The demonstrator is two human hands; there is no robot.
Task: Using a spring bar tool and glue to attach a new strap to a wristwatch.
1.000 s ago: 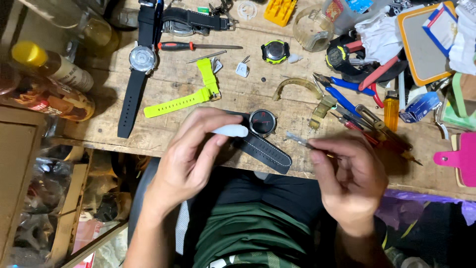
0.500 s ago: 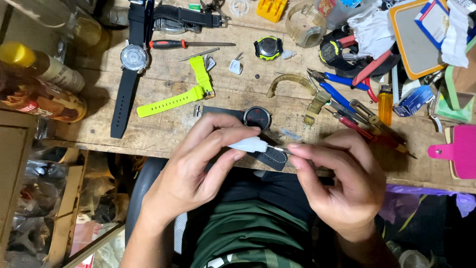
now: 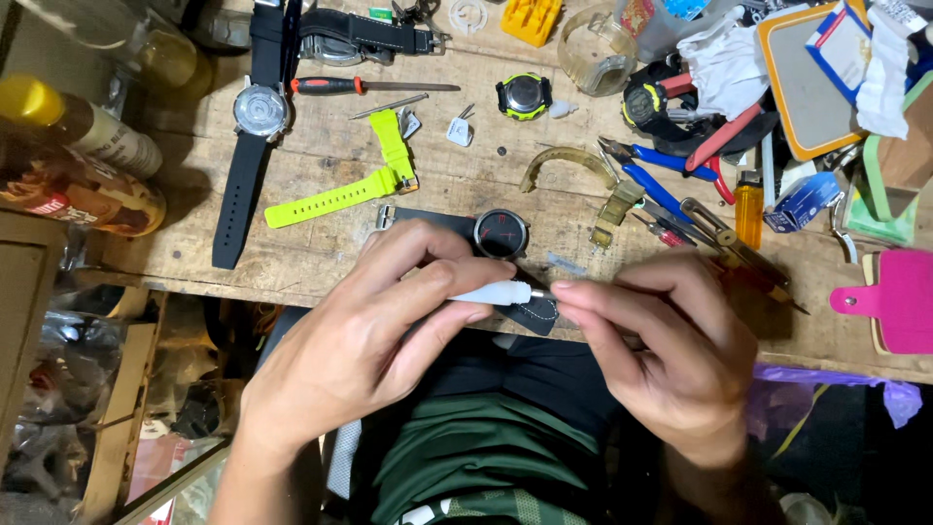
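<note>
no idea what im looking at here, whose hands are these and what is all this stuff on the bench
There is no machine here: these are a person's two bare hands, filmed by a camera worn on their head and looking down, so you see what they see. The left hand pinches a small white tool with a metal tip. The right hand brings its fingertips up to that tip; whether it holds anything is too small to tell. Just behind the hands, a dark watch lies at the edge of a worn wooden workbench. Spread around are a lime green strap, a large black watch, a red-handled screwdriver, blue-handled pliers and a pink board.
</note>
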